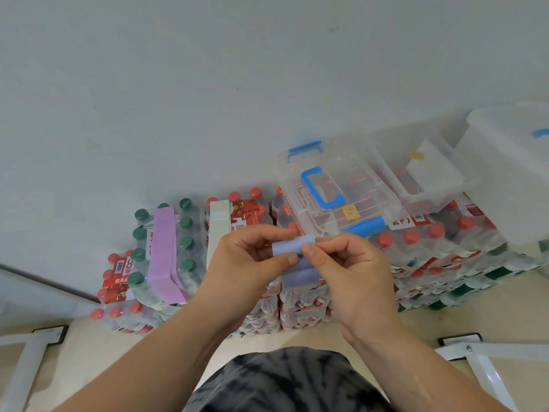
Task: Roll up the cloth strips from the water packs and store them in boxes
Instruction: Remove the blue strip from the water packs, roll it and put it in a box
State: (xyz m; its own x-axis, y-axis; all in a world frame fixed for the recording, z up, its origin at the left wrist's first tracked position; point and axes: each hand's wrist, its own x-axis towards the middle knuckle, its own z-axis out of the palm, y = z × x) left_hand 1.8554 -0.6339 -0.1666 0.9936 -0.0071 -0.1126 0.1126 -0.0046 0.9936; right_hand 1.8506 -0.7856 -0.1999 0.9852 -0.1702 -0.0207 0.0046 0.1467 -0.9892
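Observation:
A light blue cloth strip (292, 248) is partly rolled between my hands, its loose tail hanging down over the water packs (300, 295). My left hand (246, 263) pinches the roll's left end with thumb and fingers. My right hand (347, 266) pinches its right end. A purple strip (162, 251) lies over the green-capped pack (166, 248). A cream strip (218, 230) lies over a red-capped pack (246, 212). A clear box with blue handle (329, 191) sits shut on the packs behind my hands.
A second clear box (416, 171), open, stands to the right, and a large white bin (511, 168) beyond it. More red-capped packs (445, 248) fill the right side. White metal legs (26, 361) and another white metal leg (481, 361) flank me. The wall is right behind the packs.

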